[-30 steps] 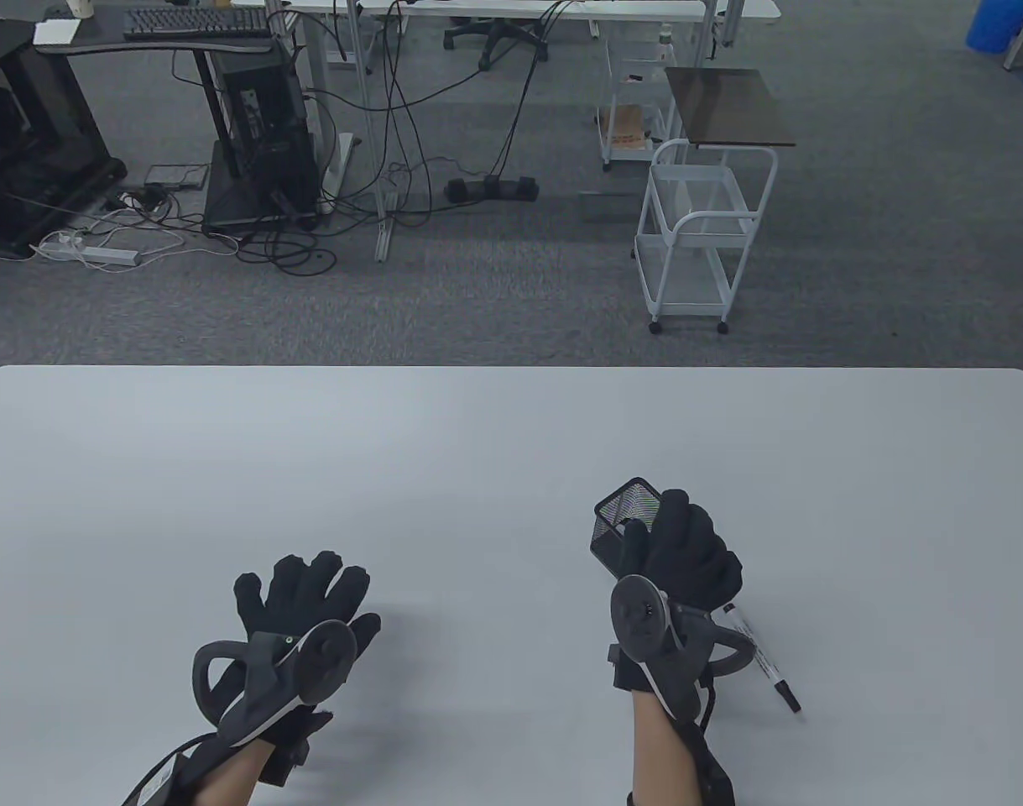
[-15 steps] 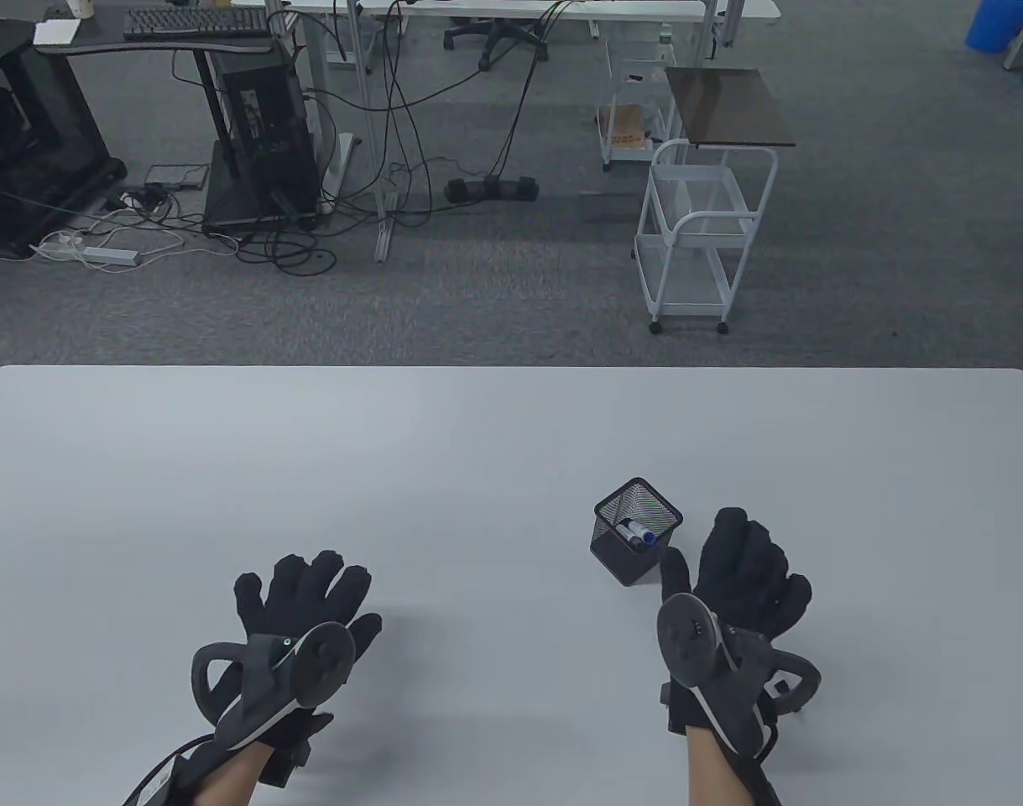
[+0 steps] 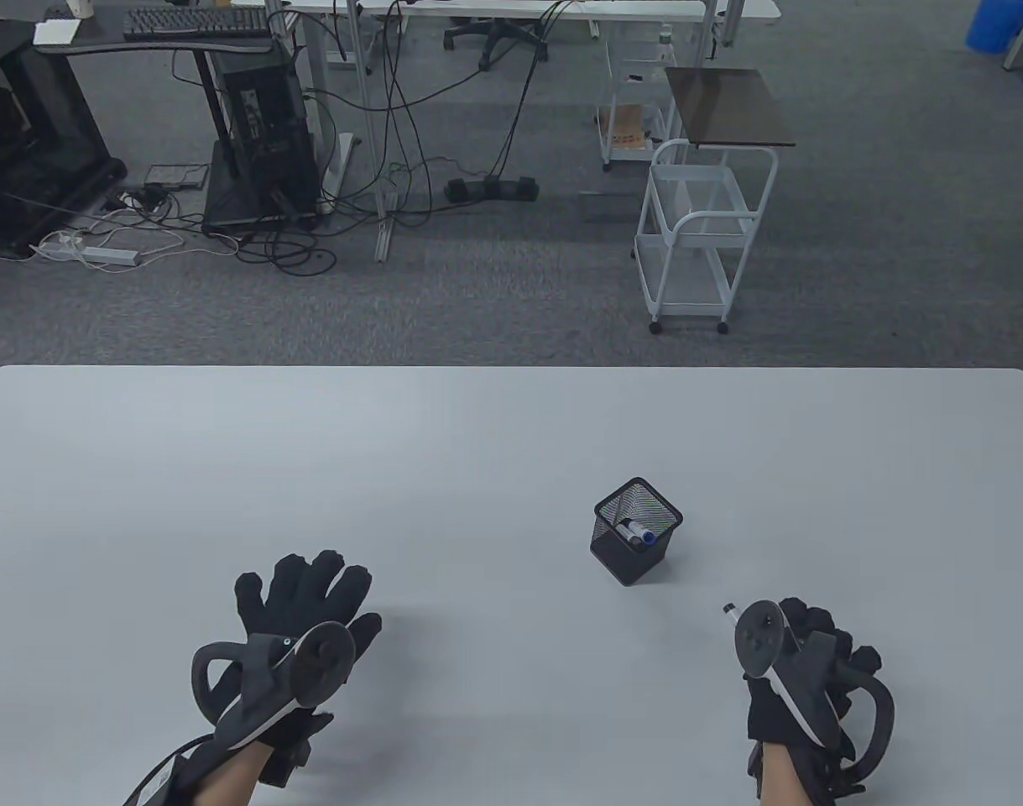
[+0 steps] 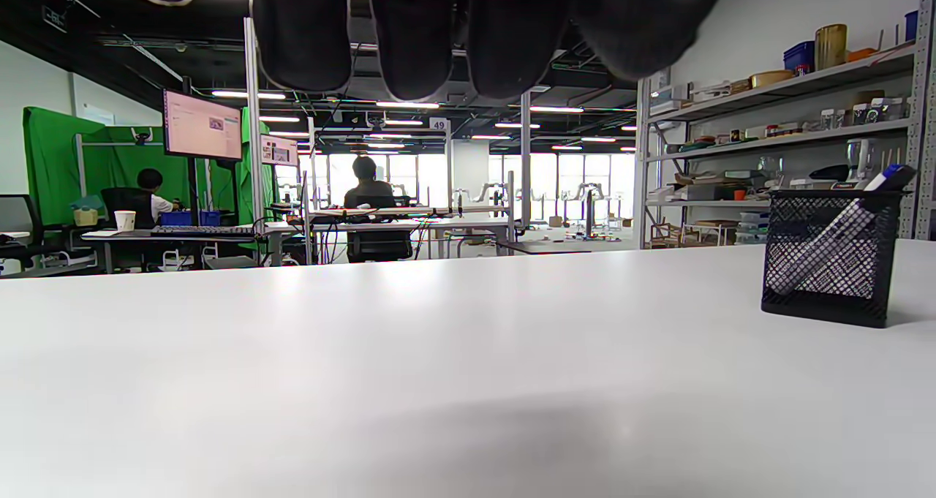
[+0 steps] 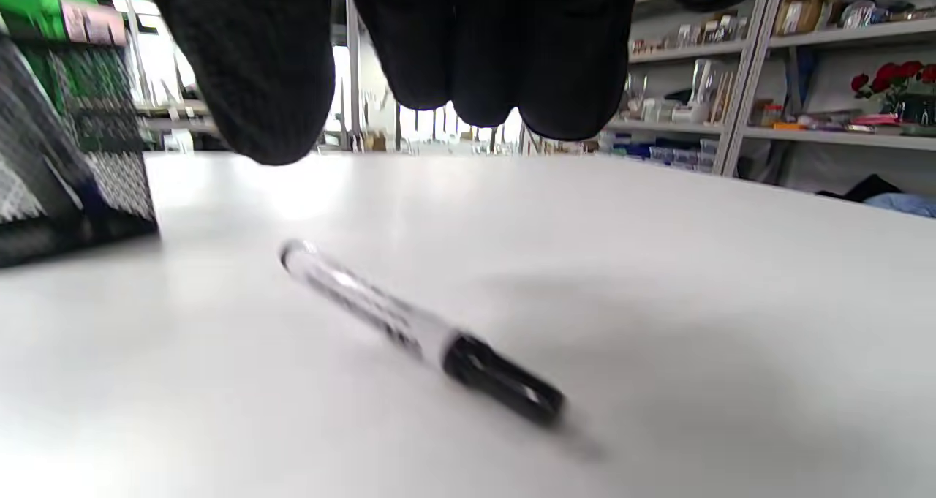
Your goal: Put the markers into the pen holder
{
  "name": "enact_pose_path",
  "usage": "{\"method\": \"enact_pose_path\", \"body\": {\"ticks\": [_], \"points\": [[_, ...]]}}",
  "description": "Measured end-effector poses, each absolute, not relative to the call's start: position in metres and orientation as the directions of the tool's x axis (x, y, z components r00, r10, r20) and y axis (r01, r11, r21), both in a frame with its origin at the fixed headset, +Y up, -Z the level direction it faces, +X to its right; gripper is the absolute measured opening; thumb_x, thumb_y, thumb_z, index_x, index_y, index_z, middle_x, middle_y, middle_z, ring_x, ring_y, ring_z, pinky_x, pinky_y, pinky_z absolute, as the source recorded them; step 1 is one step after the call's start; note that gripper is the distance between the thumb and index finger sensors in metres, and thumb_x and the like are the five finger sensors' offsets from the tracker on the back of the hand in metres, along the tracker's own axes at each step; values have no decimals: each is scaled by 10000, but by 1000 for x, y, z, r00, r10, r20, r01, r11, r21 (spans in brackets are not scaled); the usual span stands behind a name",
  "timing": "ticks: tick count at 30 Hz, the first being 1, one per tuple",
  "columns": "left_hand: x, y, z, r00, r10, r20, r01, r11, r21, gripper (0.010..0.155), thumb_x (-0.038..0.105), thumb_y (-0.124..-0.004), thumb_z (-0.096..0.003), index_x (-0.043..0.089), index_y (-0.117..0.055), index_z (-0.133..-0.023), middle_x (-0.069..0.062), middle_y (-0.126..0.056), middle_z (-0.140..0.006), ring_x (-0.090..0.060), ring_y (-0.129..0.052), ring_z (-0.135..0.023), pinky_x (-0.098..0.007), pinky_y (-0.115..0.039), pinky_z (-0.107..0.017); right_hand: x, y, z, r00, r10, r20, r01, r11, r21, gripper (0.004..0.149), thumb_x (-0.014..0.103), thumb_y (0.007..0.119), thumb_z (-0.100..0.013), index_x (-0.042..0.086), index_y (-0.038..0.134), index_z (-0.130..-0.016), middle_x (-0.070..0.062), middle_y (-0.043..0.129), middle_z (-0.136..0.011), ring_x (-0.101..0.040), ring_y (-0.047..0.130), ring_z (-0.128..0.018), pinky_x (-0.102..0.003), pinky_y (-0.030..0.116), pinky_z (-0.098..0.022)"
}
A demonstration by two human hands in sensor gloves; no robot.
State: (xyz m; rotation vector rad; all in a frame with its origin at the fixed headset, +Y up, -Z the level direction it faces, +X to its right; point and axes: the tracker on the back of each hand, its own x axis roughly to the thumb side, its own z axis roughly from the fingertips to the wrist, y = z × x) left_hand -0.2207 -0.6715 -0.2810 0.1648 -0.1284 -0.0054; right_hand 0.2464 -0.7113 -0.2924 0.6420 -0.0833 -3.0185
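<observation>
A black mesh pen holder (image 3: 637,537) stands right of the table's middle, with two markers (image 3: 637,532) leaning in it, one blue-capped. It also shows in the left wrist view (image 4: 830,257), with a marker (image 4: 819,246) inside. A black-capped marker (image 5: 417,330) lies flat on the table, and only its end (image 3: 730,610) shows in the table view. My right hand (image 3: 813,642) hovers over this marker, fingers (image 5: 475,44) hanging above it and not touching it. My left hand (image 3: 305,592) rests on the table at the front left, fingers spread, holding nothing.
The white table (image 3: 477,453) ends at a far edge with rounded corners. Beyond it on the floor stand a white wire cart (image 3: 700,235), desks and cables. The holder is near the right hand, at the left edge of the right wrist view (image 5: 66,176).
My right hand left the holder's mouth and drew back to the right and toward me, coming over the marker on the table. Two markers now show in the holder. The left hand stayed still.
</observation>
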Motion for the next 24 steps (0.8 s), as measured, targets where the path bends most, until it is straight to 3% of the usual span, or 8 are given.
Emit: {"method": "enact_pose_path", "body": {"ticks": [5,10,24], "points": [[-221,-672,-281,992,-16,127,-5,987,163,589,589,-669,-586,377,-627,-1134,-10,-584,-1267,-454,-586,-1197,-763,-394,-814,259,-738,-294,-905,-109,-410,20,-976,215,721,415,858,-529,43,634,-1103,-265,674,-1087,-485,772,-976,-732,462,-671],[-220,-672,-281,992,-19,126,-1,987,159,588,588,-669,-587,378,-625,-1134,-9,-583,-1268,-453,-585,-1198,-762,-394,-814,263,-754,-294,-901,-138,-412,21,-961,277,687,397,863,-528,49,662,-1085,-257,706,-1063,-469,806,-946,-719,481,-664],[-218,-673,-282,991,-35,126,15,988,153,590,585,-676,-585,374,-627,-1134,-11,-586,-1266,-454,-587,-1196,-764,-394,-813,266,-752,-296,-886,-127,-446,5,-964,265,559,340,860,-532,65,749,-1005,-229,834,-954,-397,935,-807,-679,570,-631]]}}
